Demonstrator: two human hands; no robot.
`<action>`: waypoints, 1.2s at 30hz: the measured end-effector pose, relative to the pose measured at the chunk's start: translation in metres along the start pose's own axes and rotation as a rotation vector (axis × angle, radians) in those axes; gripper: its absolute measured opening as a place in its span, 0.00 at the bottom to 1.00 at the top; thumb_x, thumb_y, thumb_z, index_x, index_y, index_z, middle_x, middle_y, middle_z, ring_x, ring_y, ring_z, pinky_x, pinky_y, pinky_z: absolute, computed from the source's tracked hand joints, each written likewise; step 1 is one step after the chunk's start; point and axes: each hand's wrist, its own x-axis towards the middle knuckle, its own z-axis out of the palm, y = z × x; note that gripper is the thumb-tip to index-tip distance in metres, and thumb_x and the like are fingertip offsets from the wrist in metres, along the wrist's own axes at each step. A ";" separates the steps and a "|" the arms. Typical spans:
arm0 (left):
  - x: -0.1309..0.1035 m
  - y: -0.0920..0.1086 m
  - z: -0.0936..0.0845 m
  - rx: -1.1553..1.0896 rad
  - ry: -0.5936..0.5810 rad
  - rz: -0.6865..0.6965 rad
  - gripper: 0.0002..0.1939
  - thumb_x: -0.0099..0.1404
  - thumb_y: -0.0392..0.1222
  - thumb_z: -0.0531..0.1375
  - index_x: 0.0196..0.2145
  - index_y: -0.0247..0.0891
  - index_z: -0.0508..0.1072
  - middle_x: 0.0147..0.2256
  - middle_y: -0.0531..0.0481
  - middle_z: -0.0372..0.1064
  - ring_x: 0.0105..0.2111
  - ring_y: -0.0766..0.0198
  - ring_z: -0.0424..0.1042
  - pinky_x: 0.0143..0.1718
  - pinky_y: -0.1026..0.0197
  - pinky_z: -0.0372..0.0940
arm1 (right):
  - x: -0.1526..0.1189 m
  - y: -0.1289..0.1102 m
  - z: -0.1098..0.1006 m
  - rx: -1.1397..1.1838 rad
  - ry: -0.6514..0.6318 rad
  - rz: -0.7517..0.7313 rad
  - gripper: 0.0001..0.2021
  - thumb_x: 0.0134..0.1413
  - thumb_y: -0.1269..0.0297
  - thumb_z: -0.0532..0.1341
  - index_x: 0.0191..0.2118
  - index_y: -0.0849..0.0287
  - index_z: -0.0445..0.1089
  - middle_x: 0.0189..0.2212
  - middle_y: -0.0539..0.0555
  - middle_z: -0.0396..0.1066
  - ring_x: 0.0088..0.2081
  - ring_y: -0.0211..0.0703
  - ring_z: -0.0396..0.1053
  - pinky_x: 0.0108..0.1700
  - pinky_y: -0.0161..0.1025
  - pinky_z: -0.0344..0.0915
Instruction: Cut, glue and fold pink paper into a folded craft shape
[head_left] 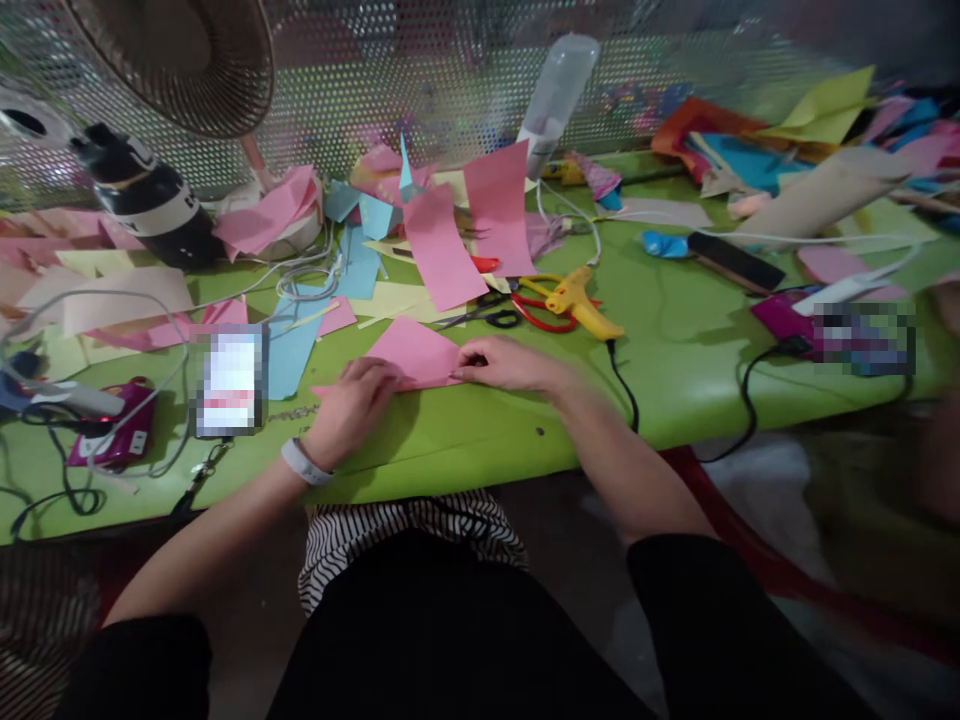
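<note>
A sheet of pink paper [414, 352] lies on the green table in front of me, with a narrow folded strip along its near edge. My left hand [358, 402], with a white band at the wrist, has its fingers curled on the left end of that edge. At the right end, my right hand [504, 362] pinches the same edge between thumb and fingers. Just beyond the right hand are black-handled scissors [501, 318], red-handled scissors [544, 308] and a yellow glue gun [581, 303] with a black cord.
Loose pink sheets [444, 240] and blue paper [294, 345] spread behind my hands. A phone [229, 380] lies to the left, near a black bottle [161, 205] and a fan [176, 60]. A clear bottle [562, 95] leans at the mesh. Cords and a paper roll [825, 195] lie rightward.
</note>
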 end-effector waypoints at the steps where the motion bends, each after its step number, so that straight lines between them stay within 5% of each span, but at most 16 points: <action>1: 0.002 -0.006 -0.004 -0.023 0.020 -0.018 0.16 0.73 0.48 0.50 0.39 0.38 0.74 0.45 0.41 0.73 0.46 0.56 0.72 0.49 0.50 0.69 | 0.000 -0.001 0.000 -0.011 0.007 0.012 0.09 0.57 0.60 0.62 0.29 0.58 0.73 0.27 0.51 0.72 0.29 0.39 0.64 0.31 0.38 0.55; 8: -0.003 -0.037 -0.018 0.002 -0.010 -0.073 0.14 0.69 0.50 0.56 0.31 0.39 0.73 0.41 0.43 0.71 0.42 0.56 0.70 0.48 0.48 0.66 | 0.000 0.000 0.001 -0.011 0.029 0.003 0.08 0.56 0.60 0.63 0.29 0.57 0.73 0.27 0.50 0.73 0.29 0.40 0.66 0.31 0.38 0.56; 13: -0.003 -0.035 -0.018 -0.011 -0.046 -0.119 0.16 0.69 0.51 0.56 0.30 0.39 0.73 0.43 0.43 0.71 0.44 0.54 0.69 0.49 0.46 0.64 | -0.001 -0.001 0.000 0.057 -0.010 -0.049 0.06 0.56 0.61 0.63 0.34 0.57 0.74 0.31 0.51 0.75 0.32 0.40 0.68 0.34 0.37 0.58; 20: -0.008 -0.033 -0.023 0.052 -0.021 -0.156 0.19 0.69 0.56 0.55 0.31 0.39 0.76 0.42 0.44 0.70 0.45 0.53 0.68 0.48 0.46 0.62 | 0.001 -0.006 0.005 -0.097 0.054 0.036 0.10 0.57 0.58 0.63 0.28 0.57 0.71 0.27 0.51 0.73 0.29 0.40 0.66 0.30 0.38 0.54; 31: -0.027 -0.048 -0.040 0.099 -0.034 -0.251 0.17 0.67 0.54 0.58 0.27 0.40 0.74 0.43 0.43 0.70 0.45 0.51 0.68 0.47 0.44 0.60 | 0.003 0.002 0.008 -0.033 0.041 0.018 0.10 0.55 0.57 0.63 0.27 0.57 0.71 0.27 0.51 0.73 0.28 0.41 0.66 0.30 0.39 0.56; 36: -0.036 -0.046 -0.037 0.211 0.065 -0.203 0.17 0.67 0.54 0.57 0.26 0.41 0.72 0.41 0.45 0.71 0.43 0.52 0.68 0.47 0.45 0.60 | 0.003 0.000 0.007 -0.023 0.020 0.044 0.10 0.54 0.57 0.63 0.28 0.58 0.71 0.28 0.52 0.74 0.29 0.41 0.67 0.31 0.38 0.57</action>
